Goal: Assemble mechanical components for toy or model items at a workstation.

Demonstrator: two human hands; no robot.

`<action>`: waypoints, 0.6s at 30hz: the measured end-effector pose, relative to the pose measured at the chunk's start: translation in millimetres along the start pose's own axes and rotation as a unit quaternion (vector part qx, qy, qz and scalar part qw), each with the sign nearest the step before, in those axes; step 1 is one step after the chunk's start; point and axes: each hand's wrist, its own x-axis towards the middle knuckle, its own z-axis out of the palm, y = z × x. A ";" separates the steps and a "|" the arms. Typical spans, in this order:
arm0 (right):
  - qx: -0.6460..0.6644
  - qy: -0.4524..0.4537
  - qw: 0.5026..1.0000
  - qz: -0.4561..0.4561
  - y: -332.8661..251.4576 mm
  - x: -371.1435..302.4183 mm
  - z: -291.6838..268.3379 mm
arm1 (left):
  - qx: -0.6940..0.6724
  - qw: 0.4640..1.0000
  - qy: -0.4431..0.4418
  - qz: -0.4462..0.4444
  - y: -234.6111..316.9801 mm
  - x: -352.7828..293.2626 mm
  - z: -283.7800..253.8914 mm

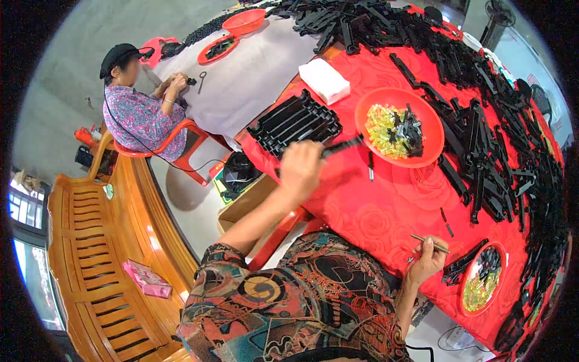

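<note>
My left hand (301,172) is closed round a long black plastic bar (344,146), raised over the near left part of the red tablecloth (371,211). The bar's far end points toward a red plate (362,117) of small yellow and black pieces. Just beyond this hand lies a neat stack of black bars (292,123). My right hand (427,262) pinches a thin, tweezer-like tool (439,247) above the cloth. A second red plate (466,298) with yellow and black pieces is to its right, beside a few black bars (461,265).
Heaps of black bars (482,163) cover the table's far and right sides. A white tissue pack (325,81) lies behind the stack. At the far left, a seated co-worker (142,114) handles a small dark part. A wooden bench (90,241) stands to my left.
</note>
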 end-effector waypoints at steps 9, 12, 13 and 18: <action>0.000 -0.029 0.995 0.099 -7.0 -13.1 28.0 | 0.186 0.975 -0.034 -0.119 -102.2 26.0 28.3; -0.003 0.000 0.991 0.132 -12.9 -15.0 18.3 | 0.201 0.957 -0.130 -0.161 -106.9 34.4 44.5; -0.020 -0.003 0.993 0.117 -9.4 -14.7 14.7 | 0.200 0.968 -0.100 -0.117 -106.9 36.0 43.9; 0.039 -0.036 0.988 0.143 1.8 -12.2 23.9 | 0.224 0.970 -0.049 -0.076 -126.0 20.9 25.9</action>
